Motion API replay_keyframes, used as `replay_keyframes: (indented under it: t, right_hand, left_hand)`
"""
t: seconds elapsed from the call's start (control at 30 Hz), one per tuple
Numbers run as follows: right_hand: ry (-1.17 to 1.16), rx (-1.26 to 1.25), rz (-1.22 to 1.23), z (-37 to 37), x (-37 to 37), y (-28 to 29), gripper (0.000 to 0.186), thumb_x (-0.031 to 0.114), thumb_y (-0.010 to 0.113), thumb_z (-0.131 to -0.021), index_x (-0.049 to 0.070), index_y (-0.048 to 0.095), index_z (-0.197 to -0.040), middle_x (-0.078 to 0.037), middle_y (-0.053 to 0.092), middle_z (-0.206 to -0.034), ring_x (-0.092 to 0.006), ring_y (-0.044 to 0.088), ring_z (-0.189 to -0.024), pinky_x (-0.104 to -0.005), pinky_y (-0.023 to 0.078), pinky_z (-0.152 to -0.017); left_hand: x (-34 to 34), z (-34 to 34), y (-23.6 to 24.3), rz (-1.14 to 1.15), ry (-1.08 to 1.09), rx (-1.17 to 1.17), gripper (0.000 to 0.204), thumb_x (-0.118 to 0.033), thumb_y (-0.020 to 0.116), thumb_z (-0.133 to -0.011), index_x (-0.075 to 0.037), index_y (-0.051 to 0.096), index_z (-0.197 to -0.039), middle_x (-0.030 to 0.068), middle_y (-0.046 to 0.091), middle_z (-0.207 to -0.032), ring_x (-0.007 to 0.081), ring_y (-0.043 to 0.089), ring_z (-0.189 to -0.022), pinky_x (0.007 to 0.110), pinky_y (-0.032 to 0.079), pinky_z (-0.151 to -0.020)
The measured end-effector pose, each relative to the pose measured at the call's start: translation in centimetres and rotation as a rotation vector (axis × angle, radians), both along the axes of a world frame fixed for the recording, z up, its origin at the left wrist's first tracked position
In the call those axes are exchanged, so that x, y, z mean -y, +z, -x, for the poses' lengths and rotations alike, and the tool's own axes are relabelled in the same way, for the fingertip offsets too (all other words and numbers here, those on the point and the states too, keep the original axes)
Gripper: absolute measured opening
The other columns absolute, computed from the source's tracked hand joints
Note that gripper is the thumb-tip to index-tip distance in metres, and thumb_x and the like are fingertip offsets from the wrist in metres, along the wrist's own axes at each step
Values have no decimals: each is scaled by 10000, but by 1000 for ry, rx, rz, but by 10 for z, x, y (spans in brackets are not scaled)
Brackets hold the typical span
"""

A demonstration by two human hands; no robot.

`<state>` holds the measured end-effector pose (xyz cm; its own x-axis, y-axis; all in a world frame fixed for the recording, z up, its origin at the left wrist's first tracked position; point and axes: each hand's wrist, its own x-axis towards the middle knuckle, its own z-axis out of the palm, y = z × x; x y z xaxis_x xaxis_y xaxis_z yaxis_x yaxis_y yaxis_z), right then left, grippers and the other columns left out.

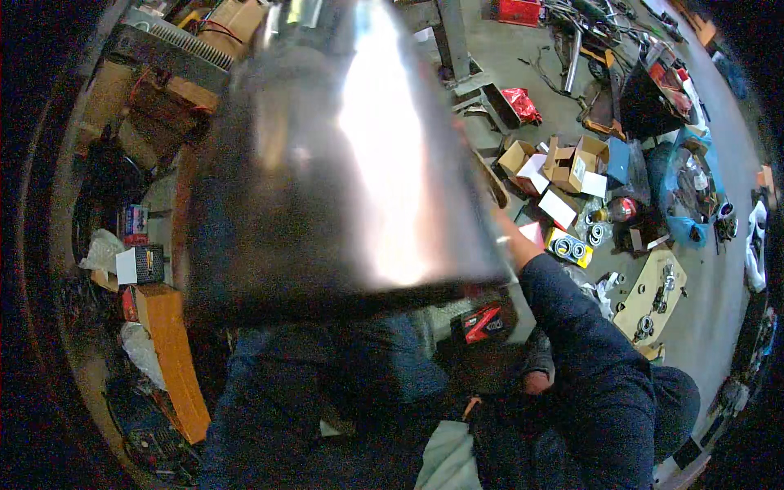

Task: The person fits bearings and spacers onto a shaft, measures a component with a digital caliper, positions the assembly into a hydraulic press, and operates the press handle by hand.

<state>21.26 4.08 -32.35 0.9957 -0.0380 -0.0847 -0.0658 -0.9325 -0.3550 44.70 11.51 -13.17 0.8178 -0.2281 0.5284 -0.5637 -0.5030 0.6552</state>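
A large, shiny metal cylinder [310,220] fills the middle of the head view, raised close to the camera and blurred. Bright light reflects off its right half, and its lower edge is dark. My right hand [511,237] is at the cylinder's right side and appears to grip it; most of the fingers are hidden behind the metal. A dark sleeve [572,310] runs up to that hand from the lower right. My left hand does not show. Below the cylinder lies a black and red box [482,324], near my legs.
Right of my arm, open cardboard boxes [576,163], a yellow box with bearings [569,247] and a pale board [653,298] with metal parts lie on the floor. Farther right is a blue bag [694,192]. At left stand an orange-brown panel [171,359] and a small white-and-black box [140,265].
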Motion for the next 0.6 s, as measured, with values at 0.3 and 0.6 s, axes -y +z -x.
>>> replay_keyframes:
  t: [0.3,0.6]
  right_hand:
    - [-169,-88,-527,-17,70,33,235,201,750,-669,16,715,-808,-189,709,-849,-345,689,-757,-426,541,-686]
    - [-146,296,-960,-25,78,162,346,220,737,-795,11,682,-1065,-170,717,-933,-255,692,-840,-366,532,-780]
  left_hand:
    - [7,-35,-24,168,-210,-206,451,-363,790,-794,-1,648,-1024,128,700,-975,263,647,-872,397,487,-816]
    - [5,-32,2,-97,-43,-741,502,-430,667,-896,9,618,-1134,150,670,-1086,260,615,-955,381,471,-859]
